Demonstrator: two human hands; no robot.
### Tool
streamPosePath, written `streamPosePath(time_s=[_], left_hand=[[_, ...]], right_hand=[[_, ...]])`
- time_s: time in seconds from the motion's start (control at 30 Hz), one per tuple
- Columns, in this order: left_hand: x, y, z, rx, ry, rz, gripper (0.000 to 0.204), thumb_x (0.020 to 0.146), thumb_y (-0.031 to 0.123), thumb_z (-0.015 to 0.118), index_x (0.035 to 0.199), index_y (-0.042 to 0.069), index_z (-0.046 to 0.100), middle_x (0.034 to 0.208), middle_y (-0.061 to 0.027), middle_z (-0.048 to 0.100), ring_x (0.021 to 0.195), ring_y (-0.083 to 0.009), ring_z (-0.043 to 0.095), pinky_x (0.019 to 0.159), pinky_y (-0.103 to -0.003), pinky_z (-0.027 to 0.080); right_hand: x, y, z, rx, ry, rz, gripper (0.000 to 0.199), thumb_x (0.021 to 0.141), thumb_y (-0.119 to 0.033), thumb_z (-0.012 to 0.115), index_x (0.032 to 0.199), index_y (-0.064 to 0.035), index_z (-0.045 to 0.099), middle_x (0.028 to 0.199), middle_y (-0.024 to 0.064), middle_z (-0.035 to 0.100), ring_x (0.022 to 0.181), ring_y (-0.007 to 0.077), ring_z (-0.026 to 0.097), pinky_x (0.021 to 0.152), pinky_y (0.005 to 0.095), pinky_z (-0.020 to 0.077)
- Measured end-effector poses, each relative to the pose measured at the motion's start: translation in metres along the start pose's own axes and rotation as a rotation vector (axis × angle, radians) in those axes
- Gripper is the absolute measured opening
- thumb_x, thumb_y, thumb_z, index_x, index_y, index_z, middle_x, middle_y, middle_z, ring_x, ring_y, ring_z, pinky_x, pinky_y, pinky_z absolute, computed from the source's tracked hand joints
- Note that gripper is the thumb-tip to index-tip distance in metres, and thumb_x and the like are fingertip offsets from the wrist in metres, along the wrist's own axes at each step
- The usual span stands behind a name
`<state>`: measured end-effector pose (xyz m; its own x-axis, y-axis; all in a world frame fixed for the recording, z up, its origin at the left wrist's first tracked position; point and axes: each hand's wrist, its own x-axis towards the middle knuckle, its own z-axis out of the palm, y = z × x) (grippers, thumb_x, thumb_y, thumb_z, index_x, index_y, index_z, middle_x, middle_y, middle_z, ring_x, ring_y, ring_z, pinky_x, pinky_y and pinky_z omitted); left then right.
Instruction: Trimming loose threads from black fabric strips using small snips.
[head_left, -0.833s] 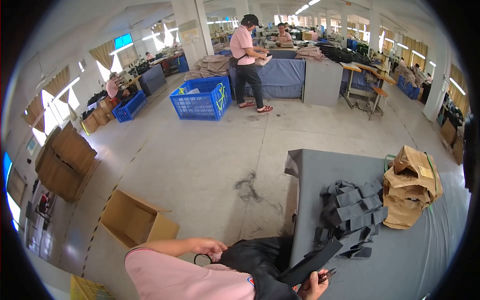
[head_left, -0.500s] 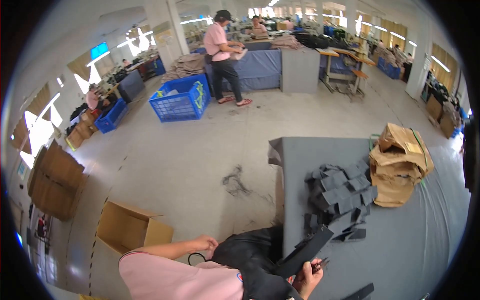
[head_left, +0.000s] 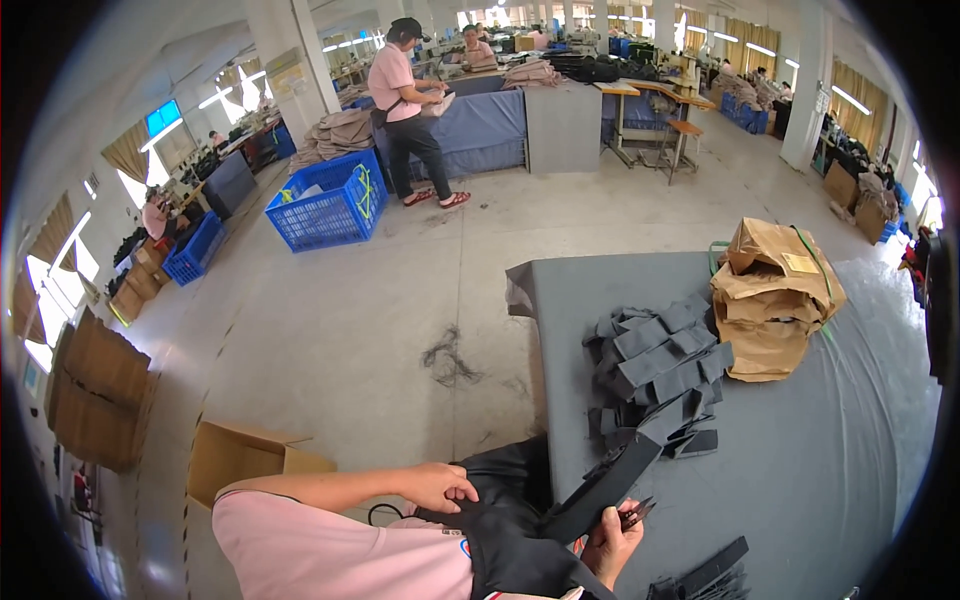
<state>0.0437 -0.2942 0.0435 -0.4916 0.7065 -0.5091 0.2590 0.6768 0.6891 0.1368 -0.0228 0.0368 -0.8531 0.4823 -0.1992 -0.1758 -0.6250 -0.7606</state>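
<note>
My right hand (head_left: 612,547) is at the near left edge of the grey-covered table (head_left: 790,480), closed round small dark thread snips (head_left: 636,513), whose tips point up and right. Just beside its thumb runs a long black fabric strip (head_left: 605,485), slanting from my lap up to a heap of dark grey folded fabric pieces (head_left: 660,355). Whether the fingers also grip the strip I cannot tell. My left hand (head_left: 442,487) hovers over the black apron (head_left: 505,500) on my lap, its fingers bent together; anything in them is too small to make out.
A torn brown paper package (head_left: 772,310) stands behind the heap. Black strips with loose threads (head_left: 710,572) lie at the table's near edge. An open cardboard box (head_left: 240,458) sits on the floor at left. Farther off, a person (head_left: 405,105) stands by a blue crate (head_left: 325,212).
My left hand has moved right, over the apron. The right hand keeps its hold on the snips. The whole view has shifted, and more loose threads show at the table's near edge.
</note>
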Motion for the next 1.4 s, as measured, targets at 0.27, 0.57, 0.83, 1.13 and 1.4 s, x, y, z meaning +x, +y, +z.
streamPosePath(time_s=[0.27, 0.57, 0.83, 1.13, 1.4], left_hand=[[0.013, 0.004, 0.023, 0.487, 0.217, 0.234, 0.033, 0.070, 0.004, 0.054, 0.103, 0.007, 0.054, 0.094, -0.0077, 0.052, 0.090, -0.0253, 0.054, 0.074, -0.035, 0.048], [0.012, 0.009, 0.021, 0.542, 0.202, 0.149, 0.016, 0.076, 0.008, 0.053, 0.091, 0.006, 0.046, 0.094, -0.0106, 0.051, 0.088, -0.0281, 0.055, 0.068, -0.038, 0.048], [-0.004, 0.013, 0.001, 0.377, -0.185, -0.115, 0.031, 0.068, 0.005, 0.056, 0.097, 0.001, 0.046, 0.093, -0.0193, 0.057, 0.091, -0.0356, 0.056, 0.073, -0.042, 0.045], [0.069, 0.070, -0.039, 0.102, -0.391, 0.369, 0.044, 0.076, 0.006, 0.050, 0.120, 0.006, 0.044, 0.103, -0.0133, 0.056, 0.094, -0.0255, 0.057, 0.081, -0.037, 0.045], [0.128, 0.096, 0.039, 0.349, -0.605, 0.694, 0.031, 0.083, 0.024, 0.050, 0.100, 0.000, 0.059, 0.097, -0.0198, 0.058, 0.091, -0.0346, 0.055, 0.078, -0.041, 0.044]], right_hand=[[-0.004, -0.005, 0.002, 0.032, 0.026, 0.020, 0.018, 0.076, 0.002, 0.062, 0.082, -0.0061, 0.047, 0.057, -0.0037, 0.041, 0.039, 0.0034, 0.033, 0.036, 0.0184, 0.0242], [-0.008, -0.002, 0.003, -0.016, 0.049, -0.021, 0.015, 0.077, -0.001, 0.062, 0.083, -0.0066, 0.048, 0.055, -0.0046, 0.041, 0.038, 0.0027, 0.029, 0.036, 0.0183, 0.0188], [-0.015, -0.004, 0.001, 0.023, 0.083, -0.024, 0.018, 0.076, 0.002, 0.063, 0.079, -0.0059, 0.048, 0.062, -0.0052, 0.041, 0.045, 0.0018, 0.033, 0.040, 0.0168, 0.0240], [-0.017, -0.013, 0.001, 0.026, 0.159, -0.128, 0.017, 0.077, 0.003, 0.061, 0.079, -0.0059, 0.046, 0.061, -0.0054, 0.039, 0.045, 0.0021, 0.032, 0.040, 0.0173, 0.0236], [-0.009, -0.030, -0.030, -0.066, 0.365, -0.422, 0.015, 0.081, -0.001, 0.058, 0.093, -0.0051, 0.050, 0.077, -0.0048, 0.046, 0.059, 0.0010, 0.040, 0.053, 0.0141, 0.0319]])
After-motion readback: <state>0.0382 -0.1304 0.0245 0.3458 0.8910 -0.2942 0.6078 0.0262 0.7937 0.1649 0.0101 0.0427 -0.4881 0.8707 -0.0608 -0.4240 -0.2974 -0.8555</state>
